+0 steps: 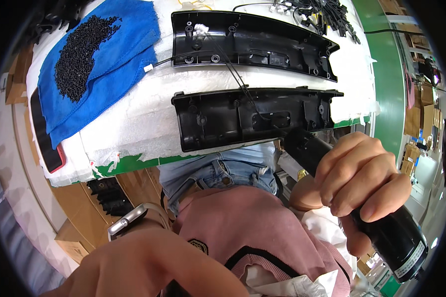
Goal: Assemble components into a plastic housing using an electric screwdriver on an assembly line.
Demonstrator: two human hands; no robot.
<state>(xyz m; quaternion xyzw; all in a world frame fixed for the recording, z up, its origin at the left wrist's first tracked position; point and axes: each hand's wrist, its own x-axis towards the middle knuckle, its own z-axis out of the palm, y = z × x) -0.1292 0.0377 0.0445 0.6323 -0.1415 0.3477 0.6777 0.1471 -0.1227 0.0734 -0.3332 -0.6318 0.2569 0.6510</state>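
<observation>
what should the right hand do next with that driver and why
Probably lower the tip of the black electric screwdriver onto a screw boss of the nearer black plastic housing. The right hand grips the driver with its nose at that housing's near right edge, not seated in a hole. The left hand is low, away from the table, near no part.

Tabletop [148, 119] padded with white foam sheet. On it: two black plastic housings [255, 42] [252, 119], blue cloth [109, 64] heaped with black screws [82, 54], black cables [322, 15] at far edge.
</observation>
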